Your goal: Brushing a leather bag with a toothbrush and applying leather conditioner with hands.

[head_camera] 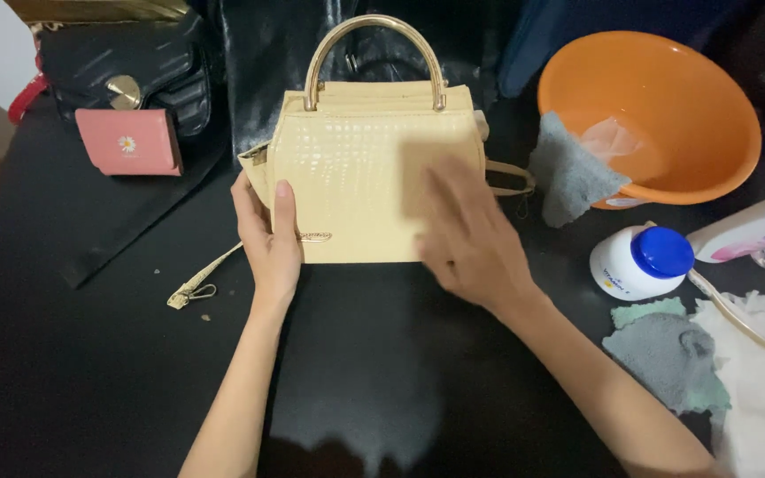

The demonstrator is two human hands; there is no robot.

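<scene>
Fingers of left hand [269, 241] grip the handbag [360, 177]; right hand [469, 237] flat, blurred; orange bowl [666, 80] holds cloth [571, 173].

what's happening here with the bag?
A person has a cream handbag lying flat on a black table. The left hand holds its left edge; the right hand, motion-blurred, lies flat on the bag's front. To the right are an orange basin with a grey cloth over its rim, a white jar with a blue lid and more cloths. A pink wallet sits at upper left.
</scene>
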